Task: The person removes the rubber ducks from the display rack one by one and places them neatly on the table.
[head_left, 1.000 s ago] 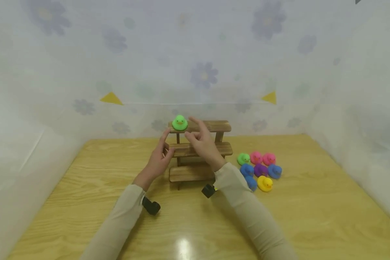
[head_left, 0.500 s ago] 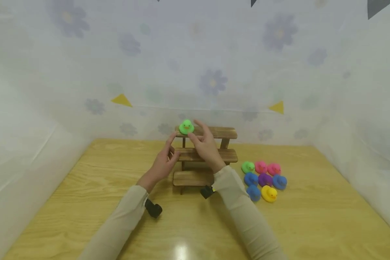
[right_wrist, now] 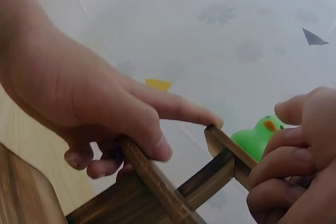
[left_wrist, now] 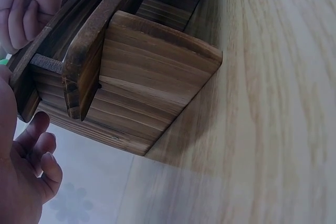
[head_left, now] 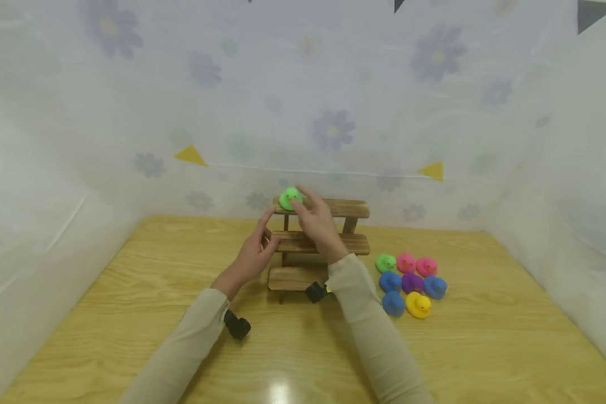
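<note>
A green rubber duck (head_left: 289,198) sits at the left end of the top shelf of a three-tier wooden rack (head_left: 328,242). My right hand (head_left: 319,224) reaches over the rack and pinches this duck, thumb at its front and index finger at its far side. In the right wrist view the duck (right_wrist: 253,139) is partly hidden behind curled fingers. My left hand (head_left: 255,252) is at the rack's left end. Its straight index finger (right_wrist: 184,109) touches the end of the top shelf, while the thumb rests on the middle shelf; the other fingers bend loosely beside it.
Right of the rack, several rubber ducks stand close together on the wooden table (head_left: 182,269): a green duck (head_left: 386,263), pink ones, blue ones, a purple duck (head_left: 412,283) and a yellow duck (head_left: 418,305). A flower-patterned white sheet (head_left: 262,112) hangs behind.
My right hand has moved left, its thumb and index finger closing in on the green duck, whose face has turned slightly. The left hand stays at the rack's end. The head view has shifted.
</note>
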`<state>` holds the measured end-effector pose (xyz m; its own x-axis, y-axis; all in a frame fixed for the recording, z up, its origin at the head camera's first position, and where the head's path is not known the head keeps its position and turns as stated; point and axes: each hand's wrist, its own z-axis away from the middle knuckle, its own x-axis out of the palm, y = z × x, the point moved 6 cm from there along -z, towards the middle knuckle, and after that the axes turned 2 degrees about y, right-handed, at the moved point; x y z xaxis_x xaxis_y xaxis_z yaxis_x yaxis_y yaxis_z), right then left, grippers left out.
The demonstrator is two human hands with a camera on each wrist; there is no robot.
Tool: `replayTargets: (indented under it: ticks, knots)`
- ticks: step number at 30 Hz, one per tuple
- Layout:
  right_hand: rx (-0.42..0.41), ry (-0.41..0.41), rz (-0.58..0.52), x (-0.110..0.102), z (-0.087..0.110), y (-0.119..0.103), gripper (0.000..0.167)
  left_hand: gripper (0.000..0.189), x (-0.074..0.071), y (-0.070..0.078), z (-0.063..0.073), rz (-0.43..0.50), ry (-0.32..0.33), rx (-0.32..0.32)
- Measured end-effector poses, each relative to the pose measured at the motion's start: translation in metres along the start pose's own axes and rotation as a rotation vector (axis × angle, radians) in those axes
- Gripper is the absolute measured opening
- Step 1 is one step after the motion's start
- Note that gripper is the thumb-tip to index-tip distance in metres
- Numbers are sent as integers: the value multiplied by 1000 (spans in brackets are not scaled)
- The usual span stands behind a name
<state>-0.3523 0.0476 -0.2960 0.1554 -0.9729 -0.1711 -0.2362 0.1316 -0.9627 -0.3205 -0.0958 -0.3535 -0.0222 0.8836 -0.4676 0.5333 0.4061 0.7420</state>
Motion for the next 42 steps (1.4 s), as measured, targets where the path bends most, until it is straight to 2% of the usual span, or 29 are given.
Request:
replayTargets:
  ticks: [2, 9, 12, 23, 29, 35, 39, 42]
  knots:
    - [16, 11, 14, -2, 1, -2, 46, 64, 4, 1, -2, 8, -9, 0]
    - [83, 67, 15, -8, 4, -5, 46, 61, -5, 50, 2, 48, -29, -21]
    - [72, 84, 3, -7, 4, -5, 46, 61, -6, 51, 2, 55, -32, -22]
    - [72, 47, -18, 3, 3, 0, 47, 61, -16, 42, 9, 28, -12, -39]
    - [63, 71, -5, -5, 7, -2, 47, 60, -18, 41, 8, 26, 1, -33]
    - [28, 89, -30, -14, 10, -6, 42, 60, -15, 38, 3, 12, 10, 9]
    - [25, 78, -9, -19, 11, -8, 42, 62, -11, 23, -1, 26, 10, 7]
    - [28, 67, 22, -22, 13, -9, 42, 64, -7, 6, -4, 21, 18, 0]
